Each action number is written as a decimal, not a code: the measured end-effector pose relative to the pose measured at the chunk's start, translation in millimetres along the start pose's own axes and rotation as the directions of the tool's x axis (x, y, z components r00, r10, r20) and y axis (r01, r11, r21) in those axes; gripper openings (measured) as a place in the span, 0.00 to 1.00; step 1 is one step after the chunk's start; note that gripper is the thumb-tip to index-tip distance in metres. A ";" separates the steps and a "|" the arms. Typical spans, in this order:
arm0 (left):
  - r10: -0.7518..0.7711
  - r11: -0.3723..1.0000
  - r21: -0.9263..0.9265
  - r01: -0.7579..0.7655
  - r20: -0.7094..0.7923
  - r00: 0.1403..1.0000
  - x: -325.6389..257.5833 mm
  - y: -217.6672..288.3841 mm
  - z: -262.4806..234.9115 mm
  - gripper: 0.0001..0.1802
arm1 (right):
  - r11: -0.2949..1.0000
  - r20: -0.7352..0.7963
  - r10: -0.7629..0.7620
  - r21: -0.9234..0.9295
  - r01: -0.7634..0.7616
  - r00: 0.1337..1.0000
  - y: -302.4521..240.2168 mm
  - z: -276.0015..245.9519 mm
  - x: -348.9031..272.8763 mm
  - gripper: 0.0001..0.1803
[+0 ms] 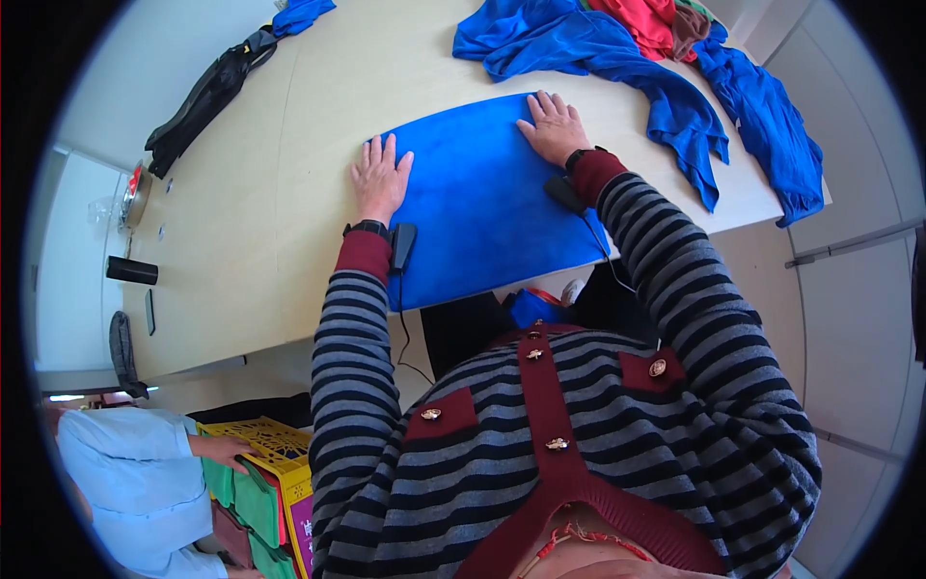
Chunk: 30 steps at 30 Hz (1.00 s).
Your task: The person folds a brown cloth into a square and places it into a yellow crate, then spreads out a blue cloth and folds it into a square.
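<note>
A blue cloth (477, 207) lies spread flat on the pale table in front of me, its near edge along the table's edge. My left hand (382, 179) rests palm down at the cloth's left edge, fingers spread. Near the far right corner, my right hand (556, 128) presses flat on the cloth, fingers apart. Both wrists wear dark bands. Beside my left wrist is a small black device (403, 249) with a cable, and another black device (565, 193) sits by my right wrist. Neither hand grips anything.
Crumpled blue cloths (617, 68) and a red cloth (644, 24) lie at the far right of the table (260, 222). A black garment or bag (207, 101) and a black cylinder (132, 270) are left. Lower left, another person's hand (224, 449) touches a yellow crate (289, 454).
</note>
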<state>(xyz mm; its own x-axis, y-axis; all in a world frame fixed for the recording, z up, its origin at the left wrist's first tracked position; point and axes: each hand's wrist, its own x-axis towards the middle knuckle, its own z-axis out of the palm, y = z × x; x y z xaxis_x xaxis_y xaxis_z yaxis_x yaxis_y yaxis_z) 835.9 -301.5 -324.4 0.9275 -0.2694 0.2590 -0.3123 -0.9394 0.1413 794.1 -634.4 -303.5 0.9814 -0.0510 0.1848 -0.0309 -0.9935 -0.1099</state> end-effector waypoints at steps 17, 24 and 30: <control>0.345 0.929 -0.177 -0.326 0.088 0.934 -213.1 41.9 -93.4 0.39 | 0.841 0.088 -0.535 0.153 0.519 0.840 19.8 -65.0 -206.5 0.44; 0.338 0.908 -0.235 -0.347 -0.079 0.938 -230.8 20.5 -91.3 0.26 | 0.825 0.047 -0.538 0.234 0.514 0.842 33.3 -54.9 -217.7 0.45; 0.303 0.899 -0.288 -0.331 -0.138 0.943 -229.0 6.0 -102.4 0.15 | 0.782 -0.080 -0.541 0.319 0.535 0.837 35.9 -64.6 -217.7 0.31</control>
<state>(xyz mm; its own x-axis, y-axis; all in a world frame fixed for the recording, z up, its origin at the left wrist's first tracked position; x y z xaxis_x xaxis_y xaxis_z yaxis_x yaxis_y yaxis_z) 600.5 -223.7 -285.0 0.7518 -0.5090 0.4192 -0.6465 -0.6941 0.3167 567.1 -665.6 -284.6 0.8234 0.4863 0.2925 0.5618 -0.7714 -0.2989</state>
